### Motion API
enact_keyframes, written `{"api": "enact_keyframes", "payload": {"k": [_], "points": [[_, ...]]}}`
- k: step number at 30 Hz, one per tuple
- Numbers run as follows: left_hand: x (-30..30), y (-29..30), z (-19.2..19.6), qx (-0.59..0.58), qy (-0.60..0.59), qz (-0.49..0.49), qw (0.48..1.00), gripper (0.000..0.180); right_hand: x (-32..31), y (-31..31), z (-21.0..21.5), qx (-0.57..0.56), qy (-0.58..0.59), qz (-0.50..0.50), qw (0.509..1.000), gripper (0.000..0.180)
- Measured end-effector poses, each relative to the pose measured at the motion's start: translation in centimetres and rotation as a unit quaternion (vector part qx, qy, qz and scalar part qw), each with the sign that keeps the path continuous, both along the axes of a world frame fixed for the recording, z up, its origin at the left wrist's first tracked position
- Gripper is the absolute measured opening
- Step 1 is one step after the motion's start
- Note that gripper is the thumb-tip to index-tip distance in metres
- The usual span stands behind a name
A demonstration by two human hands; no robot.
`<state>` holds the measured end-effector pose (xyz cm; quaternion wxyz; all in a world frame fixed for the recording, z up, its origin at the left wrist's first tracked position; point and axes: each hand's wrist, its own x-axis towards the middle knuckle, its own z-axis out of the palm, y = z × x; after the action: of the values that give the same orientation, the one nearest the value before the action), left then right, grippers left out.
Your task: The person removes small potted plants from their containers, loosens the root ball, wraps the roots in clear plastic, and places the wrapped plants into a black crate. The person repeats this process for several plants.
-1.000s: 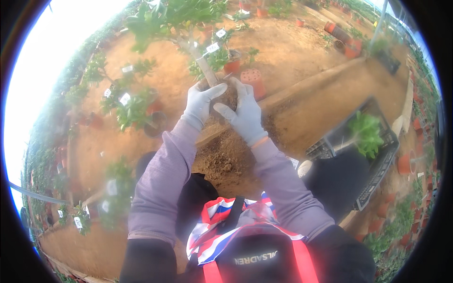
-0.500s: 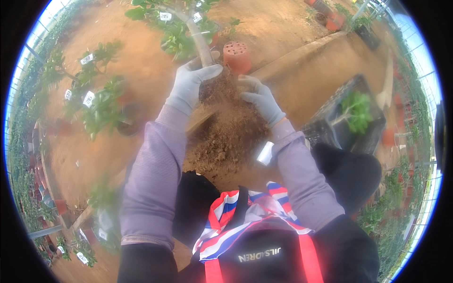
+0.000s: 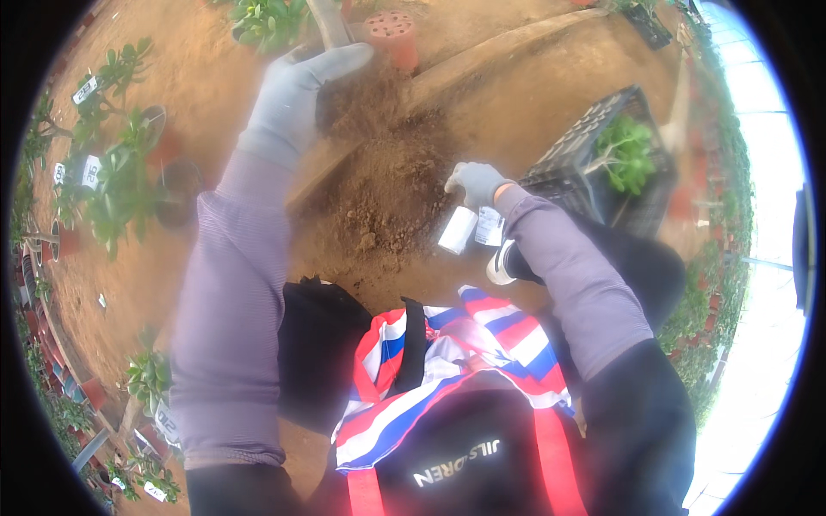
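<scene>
My left hand (image 3: 288, 99), in a pale grey glove, is closed round the thick stem (image 3: 329, 21) of a green-leaved potted plant, near its base. Brown soil hangs around the roots (image 3: 340, 99) below the grip, partly blurred. Over to the right, my gloved right hand (image 3: 476, 182) has its fingers curled in; whether anything is inside them is hidden. Just below it are a white label (image 3: 457, 230) and a second printed label (image 3: 490, 226). Loose soil (image 3: 379, 202) lies heaped between my hands. Beyond it a terracotta-coloured pot (image 3: 393, 43) stands upside down, holes showing.
A black plastic crate (image 3: 594, 129) with a leafy plant (image 3: 625, 153) in it stands at the right. Labelled plants (image 3: 107, 172) are at the left, beside a dark round pot (image 3: 179, 193). A raised strip (image 3: 508, 39) crosses the far ground.
My right hand has moved away from the root soil, back toward me, beside the white labels. My left hand still grips the stem. The whole view has shifted.
</scene>
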<state>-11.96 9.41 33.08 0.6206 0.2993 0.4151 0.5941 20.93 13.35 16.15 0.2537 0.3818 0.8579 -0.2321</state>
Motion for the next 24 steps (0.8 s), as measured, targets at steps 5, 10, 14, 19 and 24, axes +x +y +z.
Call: {"api": "enact_keyframes", "payload": {"k": [5,10,14,19,24], "points": [[-0.5,-0.2,0.0,-0.001,0.034,0.002,0.999,0.039,1.7,-3.5,-4.5,-0.052,0.044,0.002,0.998,0.029],[-0.2,-1.0,0.3,0.003,0.038,-0.007,0.999,0.041,0.4,-5.1,-5.0,-0.048,0.025,-0.034,0.998,0.015],[0.3,-2.4,1.0,-0.023,0.079,-0.010,0.997,0.043,1.2,-3.9,-4.9,-0.171,0.072,-0.235,0.954,0.012],[0.7,-4.7,1.4,0.004,0.151,0.009,0.988,0.040,1.9,-4.3,-5.3,-0.021,0.137,-0.002,0.990,0.019],[1.0,-5.6,1.5,0.016,0.149,0.021,0.988,0.040,-0.2,-6.5,-6.6,0.088,-0.072,0.253,0.961,0.018]]}}
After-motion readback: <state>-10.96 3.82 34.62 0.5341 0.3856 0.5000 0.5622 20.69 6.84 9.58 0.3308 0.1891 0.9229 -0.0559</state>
